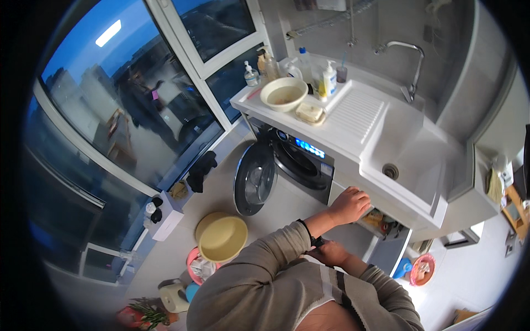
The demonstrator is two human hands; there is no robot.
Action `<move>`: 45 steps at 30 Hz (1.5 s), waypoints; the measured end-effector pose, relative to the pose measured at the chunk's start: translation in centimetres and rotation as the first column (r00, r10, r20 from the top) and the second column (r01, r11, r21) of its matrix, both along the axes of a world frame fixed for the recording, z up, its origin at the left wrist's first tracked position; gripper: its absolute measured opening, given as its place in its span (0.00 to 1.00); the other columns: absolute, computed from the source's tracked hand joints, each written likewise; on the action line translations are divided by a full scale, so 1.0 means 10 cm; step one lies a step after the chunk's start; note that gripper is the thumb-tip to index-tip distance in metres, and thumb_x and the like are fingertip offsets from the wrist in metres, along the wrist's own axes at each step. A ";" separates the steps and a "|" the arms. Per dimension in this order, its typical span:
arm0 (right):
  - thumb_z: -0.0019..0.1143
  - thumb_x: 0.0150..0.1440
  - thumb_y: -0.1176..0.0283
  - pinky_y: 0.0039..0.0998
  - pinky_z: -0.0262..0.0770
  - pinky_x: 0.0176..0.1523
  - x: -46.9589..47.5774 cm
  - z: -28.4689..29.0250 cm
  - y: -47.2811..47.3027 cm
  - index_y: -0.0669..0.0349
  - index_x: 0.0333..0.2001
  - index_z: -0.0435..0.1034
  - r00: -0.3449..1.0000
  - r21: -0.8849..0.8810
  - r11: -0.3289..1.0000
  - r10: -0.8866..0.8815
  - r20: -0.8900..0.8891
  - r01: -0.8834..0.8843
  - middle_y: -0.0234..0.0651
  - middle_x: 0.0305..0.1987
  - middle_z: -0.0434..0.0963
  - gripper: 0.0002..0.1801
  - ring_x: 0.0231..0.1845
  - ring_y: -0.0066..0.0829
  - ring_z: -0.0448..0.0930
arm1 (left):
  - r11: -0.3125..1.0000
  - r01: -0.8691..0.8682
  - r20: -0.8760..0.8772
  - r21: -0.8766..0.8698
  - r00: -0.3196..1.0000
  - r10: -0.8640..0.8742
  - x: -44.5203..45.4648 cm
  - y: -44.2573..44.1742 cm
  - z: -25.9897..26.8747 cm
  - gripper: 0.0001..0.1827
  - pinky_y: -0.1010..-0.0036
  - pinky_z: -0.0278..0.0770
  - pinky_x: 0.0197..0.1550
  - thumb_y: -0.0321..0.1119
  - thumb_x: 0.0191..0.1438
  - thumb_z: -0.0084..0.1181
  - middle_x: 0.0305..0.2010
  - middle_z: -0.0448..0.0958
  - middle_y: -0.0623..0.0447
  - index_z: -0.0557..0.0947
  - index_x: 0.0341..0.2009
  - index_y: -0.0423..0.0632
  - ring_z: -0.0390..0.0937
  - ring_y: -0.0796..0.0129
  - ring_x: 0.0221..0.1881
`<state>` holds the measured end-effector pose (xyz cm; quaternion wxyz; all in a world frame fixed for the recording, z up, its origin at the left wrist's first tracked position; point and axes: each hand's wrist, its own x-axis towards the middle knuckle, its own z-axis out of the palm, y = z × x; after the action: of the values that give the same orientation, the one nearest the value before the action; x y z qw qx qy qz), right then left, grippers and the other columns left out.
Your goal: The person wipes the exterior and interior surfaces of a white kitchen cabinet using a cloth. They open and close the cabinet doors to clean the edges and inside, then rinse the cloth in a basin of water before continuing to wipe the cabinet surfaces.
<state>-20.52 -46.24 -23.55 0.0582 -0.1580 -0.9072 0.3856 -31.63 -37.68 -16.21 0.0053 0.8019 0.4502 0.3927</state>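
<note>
My left hand is raised in front of the sink counter with its fingers curled in, and nothing shows in it. A brown-grey sleeve with a black cuff ends above that wrist. Close below the cuff is my right hand, fingers bent beside a small dark item. I cannot tell whether the hand grips this item or only touches it. Beyond my left hand stands a front-loading washing machine with a lit panel. Its round door hangs open.
The white counter carries a basin of water, a soap dish and several bottles. A sink lies right. Below it, a cabinet door stands open. A yellow tub, a white box and a pink basket stand lower down.
</note>
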 end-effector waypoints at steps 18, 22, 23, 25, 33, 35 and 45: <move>0.71 0.49 0.63 0.28 0.73 0.41 -2.50 1.68 1.94 0.61 0.49 0.65 0.977 -0.280 0.957 -0.126 -0.175 0.073 0.37 0.37 0.76 0.28 0.38 0.27 0.76 | 0.729 0.417 0.770 -0.543 0.593 0.235 -3.18 -0.10 0.36 0.24 0.78 0.76 0.42 0.43 0.63 0.52 0.44 0.74 0.54 0.66 0.59 0.47 0.74 0.74 0.40; 0.73 0.45 0.59 0.33 0.72 0.45 -2.99 2.02 2.55 0.64 0.40 0.72 0.953 0.005 0.998 -0.063 -0.295 0.068 0.44 0.38 0.75 0.25 0.42 0.37 0.77 | 0.804 0.276 0.797 -0.528 0.489 0.355 -3.59 0.19 0.76 0.21 0.75 0.79 0.34 0.36 0.59 0.58 0.43 0.74 0.49 0.67 0.52 0.41 0.76 0.72 0.35; 0.72 0.47 0.62 0.30 0.72 0.42 -3.08 2.09 2.71 0.64 0.39 0.73 0.937 -0.049 0.997 -0.073 -0.343 0.059 0.38 0.35 0.75 0.21 0.38 0.30 0.76 | 0.806 0.202 0.759 -0.557 0.516 0.396 -3.69 0.31 0.86 0.22 0.75 0.78 0.36 0.37 0.59 0.59 0.42 0.75 0.49 0.67 0.52 0.41 0.76 0.72 0.36; 0.70 0.51 0.65 0.26 0.71 0.38 -3.21 2.25 3.01 0.63 0.38 0.73 0.916 -0.215 0.976 -0.074 -0.395 -0.014 0.31 0.32 0.75 0.17 0.33 0.22 0.73 | 0.868 0.148 0.753 -0.474 0.580 0.312 -3.88 0.55 1.10 0.23 0.76 0.76 0.40 0.39 0.58 0.60 0.42 0.75 0.51 0.69 0.52 0.42 0.76 0.72 0.38; 0.60 0.59 0.61 0.26 0.71 0.37 -3.90 2.27 4.04 0.63 0.43 0.70 0.743 -0.366 0.928 -0.291 -0.603 0.067 0.34 0.37 0.77 0.17 0.33 0.22 0.75 | 0.879 -0.178 0.687 -0.443 0.562 0.460 -4.29 1.72 1.54 0.25 0.74 0.74 0.47 0.44 0.61 0.56 0.47 0.76 0.50 0.71 0.54 0.38 0.75 0.71 0.45; 0.59 0.60 0.59 0.28 0.73 0.40 -4.05 2.04 4.29 0.64 0.46 0.69 0.721 -0.349 0.928 -0.329 -0.610 0.129 0.39 0.41 0.78 0.19 0.37 0.26 0.78 | 0.859 -0.256 0.620 -0.443 0.605 0.500 -4.40 1.99 1.34 0.26 0.72 0.74 0.49 0.46 0.61 0.56 0.48 0.76 0.49 0.70 0.54 0.38 0.75 0.69 0.46; 0.57 0.56 0.58 0.37 0.68 0.59 -4.08 1.14 4.92 0.63 0.55 0.68 0.924 0.015 0.972 -0.220 -0.312 0.236 0.51 0.55 0.74 0.27 0.56 0.47 0.74 | 0.650 -0.400 0.221 -0.646 0.717 0.661 -4.85 2.28 0.52 0.29 0.68 0.75 0.48 0.50 0.57 0.57 0.50 0.77 0.43 0.74 0.53 0.39 0.78 0.59 0.47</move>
<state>-61.29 2.91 -12.10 0.2476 -0.1987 -0.8720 0.3725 -80.12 -14.89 -11.03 0.2201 0.4802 0.7505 0.3971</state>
